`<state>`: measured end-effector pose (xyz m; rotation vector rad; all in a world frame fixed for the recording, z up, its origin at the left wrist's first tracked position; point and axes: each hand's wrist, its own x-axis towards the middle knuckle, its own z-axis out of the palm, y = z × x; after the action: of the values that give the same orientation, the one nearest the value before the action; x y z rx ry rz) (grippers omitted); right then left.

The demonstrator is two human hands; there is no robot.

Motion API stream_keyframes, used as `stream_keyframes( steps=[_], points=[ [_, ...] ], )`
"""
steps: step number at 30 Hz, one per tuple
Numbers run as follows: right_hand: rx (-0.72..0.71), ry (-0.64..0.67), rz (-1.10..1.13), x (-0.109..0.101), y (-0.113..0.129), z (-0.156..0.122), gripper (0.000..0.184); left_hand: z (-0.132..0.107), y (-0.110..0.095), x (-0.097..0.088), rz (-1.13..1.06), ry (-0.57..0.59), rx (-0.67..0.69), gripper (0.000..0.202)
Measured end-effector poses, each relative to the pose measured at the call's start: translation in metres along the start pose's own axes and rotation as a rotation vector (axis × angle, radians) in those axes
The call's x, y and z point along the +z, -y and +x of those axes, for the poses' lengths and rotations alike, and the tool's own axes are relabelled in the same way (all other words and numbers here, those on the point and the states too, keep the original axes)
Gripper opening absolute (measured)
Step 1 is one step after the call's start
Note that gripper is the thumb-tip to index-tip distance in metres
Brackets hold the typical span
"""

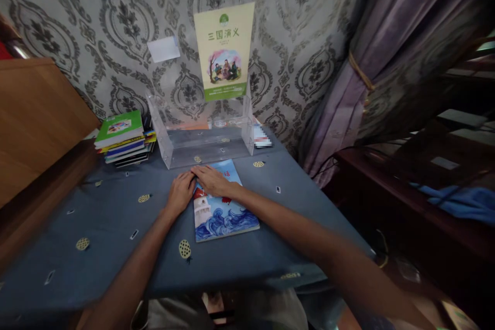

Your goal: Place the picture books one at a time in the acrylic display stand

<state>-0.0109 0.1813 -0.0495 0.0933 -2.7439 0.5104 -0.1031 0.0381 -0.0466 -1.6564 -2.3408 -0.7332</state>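
Observation:
A blue picture-cover book [228, 219] with painted waves and a white building lies closed on the table. My right hand [212, 180] rests across its upper part, fingers stretched out toward the upper left corner. Beside the book's left edge is my left hand [181, 193], its fingers extended and touching or nearly touching the right fingertips. The hands hide part of the cover and that corner. Just behind the book stands a clear acrylic book stand [204, 152]. A yellow-green book [225, 51] with a painted scene is propped upright at the stand's right side.
Several stacked books [121, 136] sit at the back left, near a wooden panel [38, 118]. A white label [164, 49] shows above the stand. A blurred small item [262, 136] lies right of it. The blue tablecloth [108, 221] ends before a purple curtain [332, 129].

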Motion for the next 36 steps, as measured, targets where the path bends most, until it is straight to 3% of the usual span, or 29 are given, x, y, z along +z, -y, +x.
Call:
stream_keyframes(
  steps=[7,13,17,22,28,32,36],
  points=[
    [0.053,-0.008,-0.023,-0.009,-0.004,-0.016,0.043,-0.001,-0.006,-0.005,0.075,0.025,-0.023,0.034],
    [0.180,0.014,-0.087,-0.032,-0.008,-0.043,0.043,-0.002,-0.008,-0.007,0.094,0.033,-0.042,0.032],
    [0.252,-0.039,-0.104,-0.044,-0.017,-0.064,0.041,0.002,-0.010,-0.006,0.133,0.031,-0.012,0.031],
    [0.325,-0.131,-0.058,-0.044,-0.028,-0.074,0.039,0.022,-0.022,0.009,0.092,0.104,0.119,0.033],
    [0.456,-0.147,0.058,-0.047,-0.037,-0.076,0.045,0.058,-0.051,0.039,0.039,0.175,0.290,0.038],
    [0.519,-0.145,0.108,-0.050,-0.045,-0.078,0.049,0.070,-0.061,0.049,0.032,0.177,0.322,0.040],
    [0.470,-0.209,0.148,-0.046,-0.056,-0.078,0.050,0.072,-0.060,0.050,0.005,0.169,0.311,0.038]
  ],
)
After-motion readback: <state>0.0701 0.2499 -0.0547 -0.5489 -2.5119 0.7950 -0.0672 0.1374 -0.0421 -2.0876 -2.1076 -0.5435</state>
